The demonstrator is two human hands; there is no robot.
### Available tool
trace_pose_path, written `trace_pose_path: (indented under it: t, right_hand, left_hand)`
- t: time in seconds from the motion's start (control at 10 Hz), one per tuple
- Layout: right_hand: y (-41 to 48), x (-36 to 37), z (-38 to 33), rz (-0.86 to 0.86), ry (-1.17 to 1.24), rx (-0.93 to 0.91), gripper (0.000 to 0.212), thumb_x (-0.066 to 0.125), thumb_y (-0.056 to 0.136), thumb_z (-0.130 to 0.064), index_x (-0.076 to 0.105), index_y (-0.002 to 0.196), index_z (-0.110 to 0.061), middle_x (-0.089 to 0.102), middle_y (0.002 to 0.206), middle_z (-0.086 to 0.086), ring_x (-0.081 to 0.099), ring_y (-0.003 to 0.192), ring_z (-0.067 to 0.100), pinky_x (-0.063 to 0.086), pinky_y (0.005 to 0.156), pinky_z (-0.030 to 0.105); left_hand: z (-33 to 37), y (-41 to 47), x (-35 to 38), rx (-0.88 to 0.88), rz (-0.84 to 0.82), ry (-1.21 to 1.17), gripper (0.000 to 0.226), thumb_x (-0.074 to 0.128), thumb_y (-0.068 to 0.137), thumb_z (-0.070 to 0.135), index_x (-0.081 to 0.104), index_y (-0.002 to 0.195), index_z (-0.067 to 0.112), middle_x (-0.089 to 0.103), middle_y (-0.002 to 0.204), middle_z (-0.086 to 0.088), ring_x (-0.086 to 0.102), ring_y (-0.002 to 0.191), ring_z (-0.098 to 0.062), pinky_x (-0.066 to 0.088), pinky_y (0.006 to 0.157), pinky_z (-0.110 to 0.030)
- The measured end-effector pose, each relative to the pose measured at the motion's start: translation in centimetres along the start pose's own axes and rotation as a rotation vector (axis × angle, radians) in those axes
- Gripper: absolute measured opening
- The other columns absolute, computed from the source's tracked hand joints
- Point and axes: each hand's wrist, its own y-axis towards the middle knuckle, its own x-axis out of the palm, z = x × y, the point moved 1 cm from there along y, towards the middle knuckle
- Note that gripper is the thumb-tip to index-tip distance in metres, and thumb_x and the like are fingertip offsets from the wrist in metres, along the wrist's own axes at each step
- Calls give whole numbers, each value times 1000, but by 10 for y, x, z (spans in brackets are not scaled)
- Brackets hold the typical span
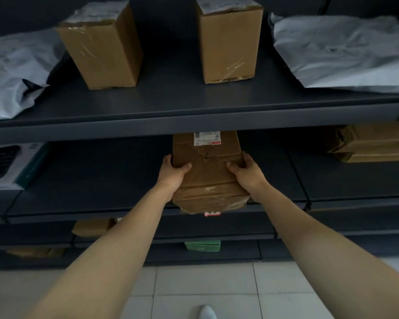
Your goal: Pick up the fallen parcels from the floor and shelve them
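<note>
Dark grey shelving unit (194,125) fills the view, several tiers deep, above a pale tiled floor (194,295). Top visible shelf: grey poly mailer (346,54) at far right, another grey mailer (12,72) at far left, two upright cardboard boxes between them, the left box (101,47) and the right box (229,42), well apart from each other. Middle shelf (97,180): a white and teal carton (7,166) at left edge, stacked flat brown boxes (373,143) at right. Centre of middle shelf: worn brown cardboard parcel (207,171), lying flat, far end under the shelf above, near end overhanging the shelf lip; white shipping label (206,138) on top toward the back. Left hand (173,171) clasps the parcel's left edge, thumb on top, fingers curled round the side. Right hand (247,170) grips the right edge the same way. Lower tiers: small green box (203,246), tan box (92,227), partly hidden. White shoe tip (207,313) at bottom edge.
</note>
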Motion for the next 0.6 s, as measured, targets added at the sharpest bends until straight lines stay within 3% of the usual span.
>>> trace_pose_path:
  t: [0.2,0.4,0.6]
  right_hand:
    - [7,3,1,-51,25,39,69,57,97,-33,21,155,-27,46,150,7,50,131,31,43,107,44]
    - [0,-2,-7,-55,-45,-14,69,54,99,-31,17,157,-24,43,153,8,46,136,32,39,109,42]
    - [-18,5,-22,131,-243,-252,51,53,99,-28,40,146,-14,50,144,14,51,129,31,45,107,47]
  left_hand:
    - [-10,7,1,-7,20,-11,76,68,91,19,25,153,22,45,147,-9,49,127,-28,43,103,-41]
    - [-2,2,1,17,27,14,76,68,91,22,24,153,22,46,146,-10,50,127,-29,43,97,-39]
    - [7,-1,-3,119,147,72,64,63,94,29,33,149,14,41,149,-13,46,131,-30,41,101,-34]
